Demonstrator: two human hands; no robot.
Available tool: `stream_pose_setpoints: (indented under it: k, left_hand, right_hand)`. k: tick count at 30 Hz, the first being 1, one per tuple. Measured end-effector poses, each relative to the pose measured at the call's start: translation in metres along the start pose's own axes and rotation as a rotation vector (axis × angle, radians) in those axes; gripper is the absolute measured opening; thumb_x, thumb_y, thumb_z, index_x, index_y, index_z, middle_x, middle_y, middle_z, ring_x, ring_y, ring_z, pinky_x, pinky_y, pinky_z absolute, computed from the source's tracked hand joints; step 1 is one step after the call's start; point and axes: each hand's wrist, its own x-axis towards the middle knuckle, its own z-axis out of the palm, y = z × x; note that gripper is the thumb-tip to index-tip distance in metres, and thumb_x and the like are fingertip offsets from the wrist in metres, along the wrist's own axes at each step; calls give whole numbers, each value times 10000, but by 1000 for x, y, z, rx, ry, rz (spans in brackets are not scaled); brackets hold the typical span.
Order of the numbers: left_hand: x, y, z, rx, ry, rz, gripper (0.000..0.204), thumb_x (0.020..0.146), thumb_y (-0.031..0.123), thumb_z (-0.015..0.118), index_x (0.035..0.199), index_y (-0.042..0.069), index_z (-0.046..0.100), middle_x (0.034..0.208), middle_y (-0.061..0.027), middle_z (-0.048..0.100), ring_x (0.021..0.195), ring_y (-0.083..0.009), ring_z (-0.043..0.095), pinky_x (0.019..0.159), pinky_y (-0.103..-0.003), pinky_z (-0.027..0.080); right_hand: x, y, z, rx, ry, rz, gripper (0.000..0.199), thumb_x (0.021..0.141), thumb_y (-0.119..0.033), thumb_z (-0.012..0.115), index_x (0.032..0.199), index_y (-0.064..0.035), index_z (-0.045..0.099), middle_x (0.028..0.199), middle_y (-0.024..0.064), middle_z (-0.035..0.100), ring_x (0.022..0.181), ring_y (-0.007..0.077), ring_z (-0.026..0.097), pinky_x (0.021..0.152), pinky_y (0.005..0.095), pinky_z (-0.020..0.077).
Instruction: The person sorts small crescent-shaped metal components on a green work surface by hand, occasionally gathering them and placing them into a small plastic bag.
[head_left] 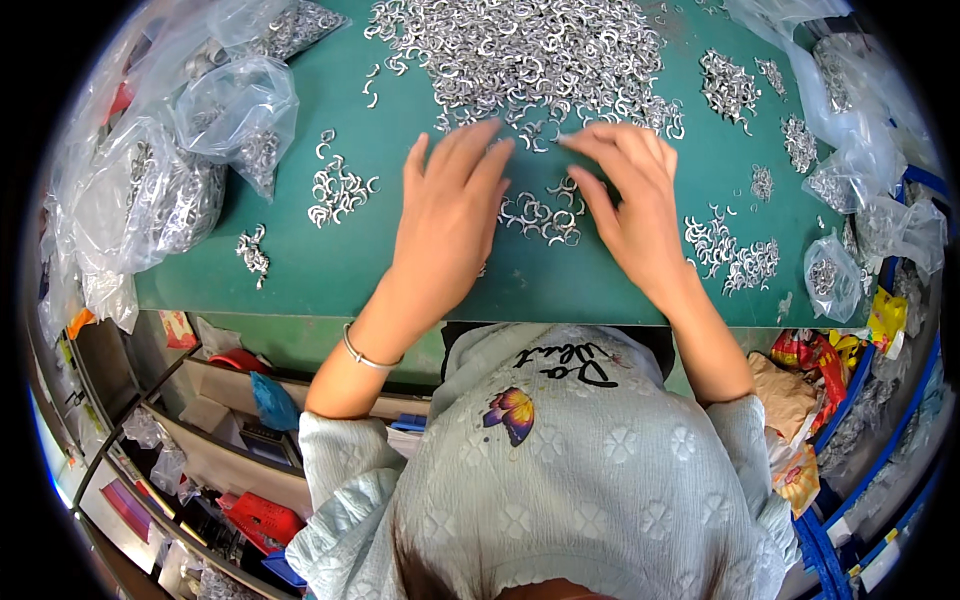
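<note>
Pale patterned cloth of the person's shirt (590, 460) lies nearest the camera, below the near edge of the green worktop (335, 275). Over the worktop's middle, the left hand (450, 205) has its fingers somewhat spread; the right hand (630, 185) holds its thumb well apart from its forefinger. Between them lies a loose cluster of silvery curved pieces (545, 217), beside the right thumb and just right of the left hand. Beyond both hands, a large heap (540, 55) of the same pieces stretches to the far edge, its stray pieces close to the fingertips. Motion blur leaves it unclear whether either hand touches a piece. Smaller piles lie toward both sides: one left pile (340, 190), one right pile (750, 265) near the near right corner. Clear plastic bags (180, 195) of pieces crowd the left edge.
</note>
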Motion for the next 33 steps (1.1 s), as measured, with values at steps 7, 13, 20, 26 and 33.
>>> stream_pose_setpoints:
  k: [7,13,20,26,33]
  left_hand:
    - [20,-14,-1,118,-7,-39,268,851,52,668,1118,71,653,1117,-56,579,1008,-244,548,863,-382,368]
    - [9,-22,-9,-30,3,1,217,840,60,675,1057,77,660,1042,-62,574,985,-253,537,855,-404,370]
    - [37,-21,14,-107,-16,78,208,833,59,695,1038,79,665,1045,-48,584,981,-239,558,834,-370,373]
    - [42,-24,15,-136,-19,84,118,827,60,709,931,66,652,981,-37,601,946,-234,569,820,-370,378]
    - [42,-24,10,-206,-63,39,85,840,64,675,921,56,648,930,-67,592,900,-267,562,796,-385,388]
  right_hand:
    - [36,6,32,-108,108,-133,159,753,-93,757,898,-92,691,937,6,612,934,213,536,862,398,340]
    - [29,11,12,-63,100,-79,120,775,-77,734,882,-99,686,879,-13,622,919,208,541,850,377,344]
    - [24,12,15,-57,40,-120,152,778,-83,735,923,-77,691,1029,28,614,988,239,537,872,389,365]
    - [24,13,12,-39,23,-87,159,766,-108,750,913,-82,693,1030,21,612,1015,241,538,897,392,361]
    - [19,16,2,-22,18,-52,135,778,-86,744,904,-85,698,1021,17,615,1015,225,542,908,391,357]
